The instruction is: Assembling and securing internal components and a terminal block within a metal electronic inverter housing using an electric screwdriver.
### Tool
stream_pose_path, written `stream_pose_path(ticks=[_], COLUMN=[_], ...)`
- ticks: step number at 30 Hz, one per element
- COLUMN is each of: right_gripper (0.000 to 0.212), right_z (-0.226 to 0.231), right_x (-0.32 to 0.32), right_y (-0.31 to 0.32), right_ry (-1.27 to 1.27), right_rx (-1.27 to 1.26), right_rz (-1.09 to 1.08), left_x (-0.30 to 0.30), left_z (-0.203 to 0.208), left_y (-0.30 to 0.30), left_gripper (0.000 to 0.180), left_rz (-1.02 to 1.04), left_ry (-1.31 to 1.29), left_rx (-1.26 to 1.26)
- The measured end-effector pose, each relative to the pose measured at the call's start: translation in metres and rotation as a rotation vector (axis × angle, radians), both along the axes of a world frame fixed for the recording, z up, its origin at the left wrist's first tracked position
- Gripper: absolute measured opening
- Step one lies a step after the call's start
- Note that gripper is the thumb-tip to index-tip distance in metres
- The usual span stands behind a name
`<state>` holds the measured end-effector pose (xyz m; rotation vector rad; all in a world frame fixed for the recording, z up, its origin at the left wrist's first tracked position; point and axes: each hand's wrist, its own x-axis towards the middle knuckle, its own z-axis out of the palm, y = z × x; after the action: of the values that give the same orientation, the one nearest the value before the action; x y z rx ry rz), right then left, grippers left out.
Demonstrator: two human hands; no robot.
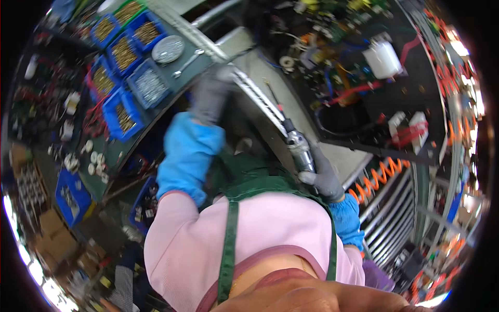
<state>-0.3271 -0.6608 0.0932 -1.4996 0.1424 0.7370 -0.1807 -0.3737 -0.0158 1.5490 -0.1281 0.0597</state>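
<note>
My right hand [325, 177], in a grey glove and blue sleeve, is closed round a silver power screwdriver [300, 152] whose long thin bit slants up and left over the pale work surface. My left hand [212, 93], also in a grey glove with a blue sleeve cover, is smeared by motion. It reaches up between the parts bench and a pale metal rail [257, 101]; its fingers blur against the rail's edge, so what they hold, if anything, is not clear. A small wrench [188, 63] lies on the bench beside that hand.
Blue bins [139, 124] of brass-coloured screws and a bin of silver screws [150, 86] stand left, beside a round dish [168, 49]. A black panel [434, 122] with wires, boards and a white cylinder [382, 60] lies right. An orange coiled hose [378, 179] hangs near my right arm.
</note>
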Motion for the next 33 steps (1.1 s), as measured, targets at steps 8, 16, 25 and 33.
stream_pose_path(ticks=[8,16,25,33], right_gripper=[0.106,0.108,0.103,0.097], right_z=[0.003,0.012,0.012,0.012], right_x=[-0.001,-0.011,-0.026,-0.045], right_y=[-0.007,-0.011,-0.022,-0.060], right_ry=[-0.193,-0.045,-0.081,-0.242], right_rx=[-0.138,-0.054,-0.074,-0.067], right_rz=[0.041,-0.001,-0.023,0.074], left_x=[0.067,0.060,0.060,0.038], left_z=[-0.027,-0.014,-0.026,-0.002], left_y=[0.186,0.172,0.185,0.189], left_gripper=[0.039,0.033,0.027,0.025], left_rz=[0.332,0.234,0.367,0.552], left_ry=[0.559,0.716,0.683,0.143], left_rx=[1.578,1.738,1.724,0.627])
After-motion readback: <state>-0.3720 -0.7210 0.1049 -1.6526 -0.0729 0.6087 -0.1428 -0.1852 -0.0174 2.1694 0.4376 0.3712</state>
